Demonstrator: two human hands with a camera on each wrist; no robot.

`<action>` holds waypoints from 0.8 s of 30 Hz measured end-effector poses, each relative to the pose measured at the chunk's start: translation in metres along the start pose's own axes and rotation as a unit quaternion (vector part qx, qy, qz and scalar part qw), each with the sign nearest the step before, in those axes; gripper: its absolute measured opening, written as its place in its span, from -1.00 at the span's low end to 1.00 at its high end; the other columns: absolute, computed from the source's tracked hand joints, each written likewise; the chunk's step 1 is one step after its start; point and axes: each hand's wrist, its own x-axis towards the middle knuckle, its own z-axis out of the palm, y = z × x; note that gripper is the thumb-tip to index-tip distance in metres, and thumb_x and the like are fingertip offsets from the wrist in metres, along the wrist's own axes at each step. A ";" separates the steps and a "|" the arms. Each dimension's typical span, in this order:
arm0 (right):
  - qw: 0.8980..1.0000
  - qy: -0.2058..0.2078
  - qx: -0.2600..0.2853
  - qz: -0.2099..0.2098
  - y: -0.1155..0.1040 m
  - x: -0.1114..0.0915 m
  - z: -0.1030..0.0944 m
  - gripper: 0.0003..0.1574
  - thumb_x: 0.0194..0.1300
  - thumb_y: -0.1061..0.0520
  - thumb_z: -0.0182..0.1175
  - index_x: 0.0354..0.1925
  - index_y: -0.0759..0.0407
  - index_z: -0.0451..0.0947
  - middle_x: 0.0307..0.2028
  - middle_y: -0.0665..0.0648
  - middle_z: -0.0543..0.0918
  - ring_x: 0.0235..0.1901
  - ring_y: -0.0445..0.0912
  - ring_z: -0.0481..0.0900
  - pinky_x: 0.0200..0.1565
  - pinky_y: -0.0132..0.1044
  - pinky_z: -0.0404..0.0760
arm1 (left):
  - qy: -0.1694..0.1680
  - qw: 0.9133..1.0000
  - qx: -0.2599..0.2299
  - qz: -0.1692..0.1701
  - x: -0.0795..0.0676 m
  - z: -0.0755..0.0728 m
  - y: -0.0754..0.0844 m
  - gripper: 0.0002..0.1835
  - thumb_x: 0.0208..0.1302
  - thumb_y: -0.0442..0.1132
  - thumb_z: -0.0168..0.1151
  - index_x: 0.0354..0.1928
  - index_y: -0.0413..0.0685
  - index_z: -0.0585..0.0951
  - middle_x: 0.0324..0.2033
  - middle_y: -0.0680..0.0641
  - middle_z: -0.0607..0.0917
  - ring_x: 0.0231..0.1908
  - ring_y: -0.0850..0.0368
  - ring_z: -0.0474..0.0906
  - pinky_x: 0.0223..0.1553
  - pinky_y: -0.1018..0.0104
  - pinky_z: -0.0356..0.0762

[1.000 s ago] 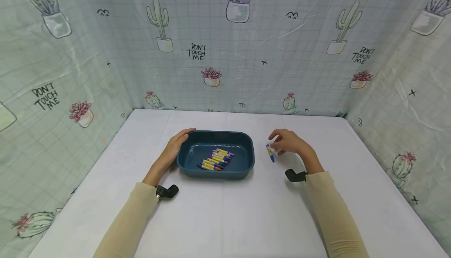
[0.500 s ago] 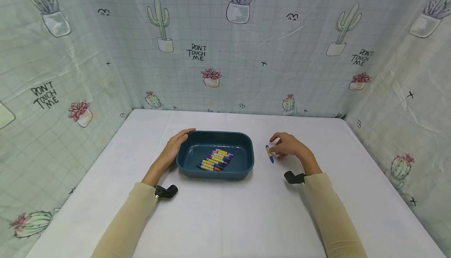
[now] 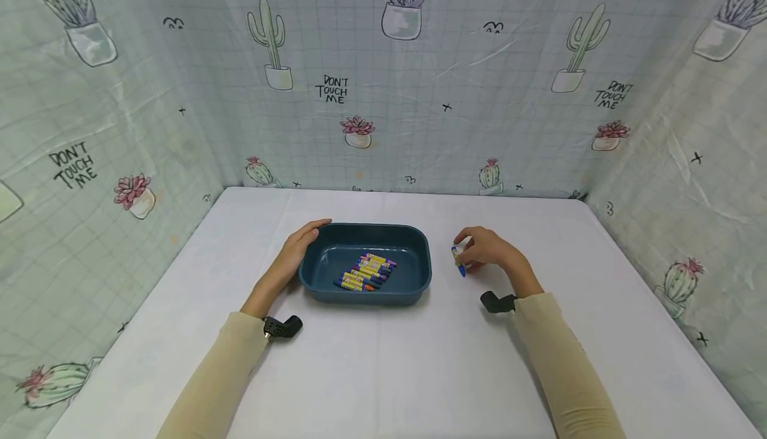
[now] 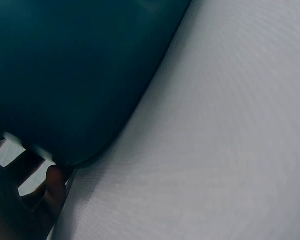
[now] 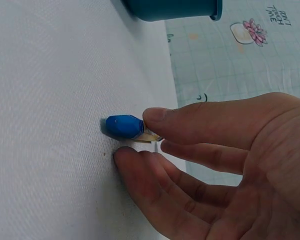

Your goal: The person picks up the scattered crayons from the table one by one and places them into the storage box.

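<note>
A dark teal plastic tray [image 3: 365, 298] stands on the white table with several crayons [image 3: 367, 272] in paper wrappers lying inside. My left hand [image 3: 293, 251] holds the tray at its left end, thumb at the rim and fingers along the outer wall; the left wrist view shows fingers [image 4: 55, 182] against its side. To the right of the tray a single blue crayon [image 5: 124, 127] with a yellow wrapper lies on the cloth. My right hand [image 3: 488, 248] pinches this crayon, thumb on its wrapper and the other fingers curled close around it, partly hiding it.
White cloth covers the table [image 3: 383, 366]. A curtain [image 3: 383, 126] printed with cacti rises behind the table and at both sides. Each wrist carries a black camera mount [image 3: 499, 302].
My right hand has moved slightly left and down, and its thumb and fingers have closed in on the blue crayon. The left hand and the tray keep their place.
</note>
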 end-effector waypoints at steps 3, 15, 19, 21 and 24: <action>1.000 -0.006 0.000 -0.002 0.000 0.001 0.000 -0.36 0.30 0.16 0.38 0.29 0.32 0.48 -0.01 0.37 0.66 -0.31 -0.04 0.73 -0.17 -0.22 0.81 | -0.005 1.000 -0.003 -0.005 -0.002 0.000 0.008 -0.49 0.71 -0.15 -0.30 0.54 -0.11 0.33 0.56 -0.21 0.29 0.61 -0.21 0.09 0.63 -0.21 -0.06; 1.000 -0.014 -0.020 -0.002 -0.005 -0.002 0.003 -0.34 0.25 0.16 0.45 0.26 0.28 0.52 0.04 0.37 0.66 -0.36 -0.05 0.70 -0.18 -0.25 0.80 | -0.006 1.000 -0.008 -0.010 -0.006 -0.001 0.016 -0.49 0.70 -0.18 -0.28 0.53 -0.15 0.32 0.56 -0.24 0.29 0.60 -0.23 0.08 0.63 -0.21 -0.07; 1.000 -0.015 -0.016 -0.003 -0.004 -0.001 0.003 -0.35 0.25 0.18 0.44 0.26 0.28 0.50 0.03 0.37 0.66 -0.37 -0.06 0.71 -0.18 -0.24 0.80 | 0.000 1.000 -0.006 -0.002 -0.003 0.000 0.003 -0.49 0.71 -0.10 -0.29 0.54 -0.06 0.33 0.56 -0.18 0.30 0.61 -0.18 0.09 0.63 -0.20 -0.07; 1.000 -0.016 -0.014 -0.004 -0.003 -0.001 0.002 -0.35 0.25 0.19 0.44 0.26 0.28 0.50 0.03 0.37 0.66 -0.37 -0.05 0.71 -0.18 -0.24 0.81 | 0.001 1.000 -0.004 0.002 -0.003 0.001 0.001 -0.49 0.71 -0.09 -0.28 0.54 -0.03 0.34 0.56 -0.16 0.31 0.61 -0.17 0.09 0.63 -0.20 -0.06; 1.000 -0.017 -0.008 -0.002 -0.003 -0.001 0.002 -0.35 0.25 0.20 0.43 0.26 0.27 0.49 0.01 0.37 0.67 -0.38 -0.05 0.70 -0.19 -0.24 0.81 | 0.001 1.000 -0.006 0.007 -0.002 0.000 -0.001 -0.49 0.71 -0.08 -0.27 0.53 -0.03 0.35 0.56 -0.15 0.32 0.61 -0.17 0.10 0.63 -0.20 -0.05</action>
